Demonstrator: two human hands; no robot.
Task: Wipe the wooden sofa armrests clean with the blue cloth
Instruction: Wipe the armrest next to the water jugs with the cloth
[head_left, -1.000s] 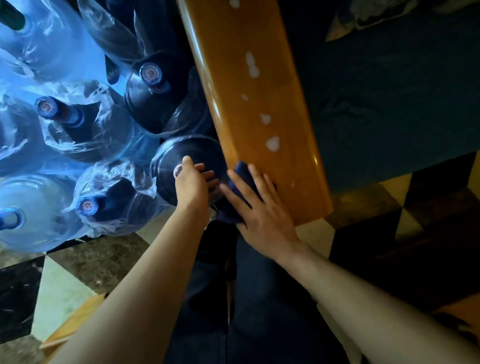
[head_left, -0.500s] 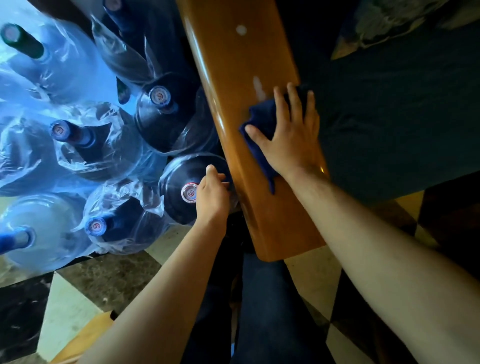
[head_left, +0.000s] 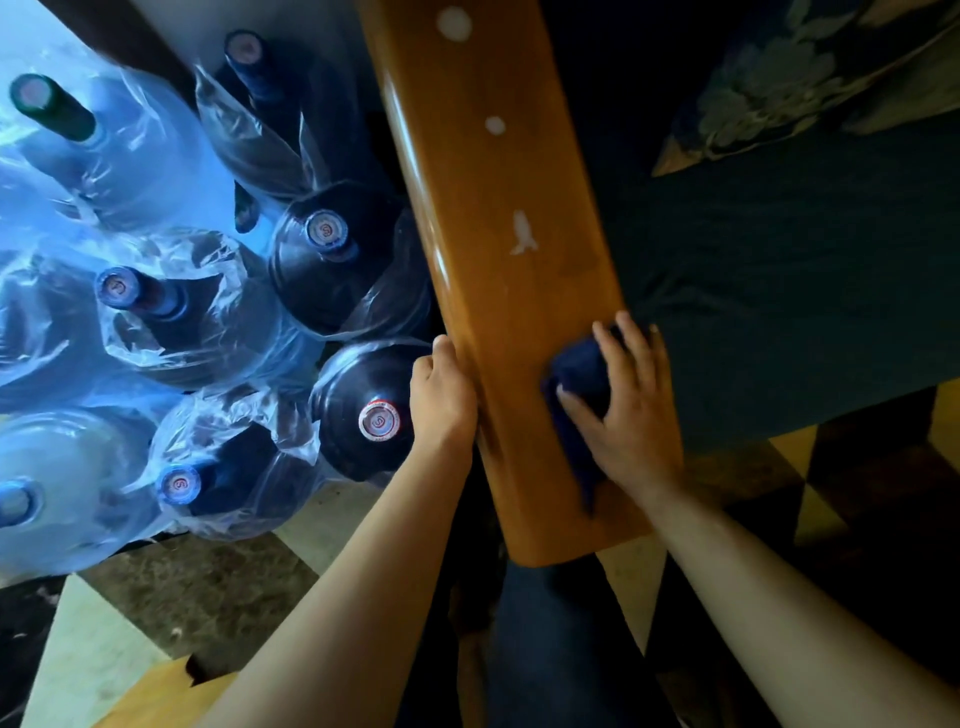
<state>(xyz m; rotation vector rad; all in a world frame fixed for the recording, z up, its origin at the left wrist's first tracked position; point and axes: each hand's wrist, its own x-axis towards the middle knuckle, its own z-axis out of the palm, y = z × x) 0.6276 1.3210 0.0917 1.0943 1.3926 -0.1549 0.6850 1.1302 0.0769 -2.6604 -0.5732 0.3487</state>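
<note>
A glossy wooden sofa armrest (head_left: 498, 291) runs from the top of the view down to its rounded near end. Several white spots (head_left: 522, 234) mark its far half. My right hand (head_left: 628, 410) presses a dark blue cloth (head_left: 579, 384) flat on the armrest's near part, toward its right edge, with fingers spread over it. My left hand (head_left: 441, 397) grips the armrest's left edge, fingers curled around the side.
Several large water jugs (head_left: 358, 405) wrapped in clear plastic stand packed together left of the armrest, one touching my left hand. The dark sofa seat (head_left: 779, 291) with a patterned cushion (head_left: 810, 73) lies to the right. Tiled floor (head_left: 171, 597) and my legs are below.
My right hand swept the cloth up the armrest, then back down to the near end. Two white spots are gone. My left hand moved from the jug cap to the armrest's edge.
</note>
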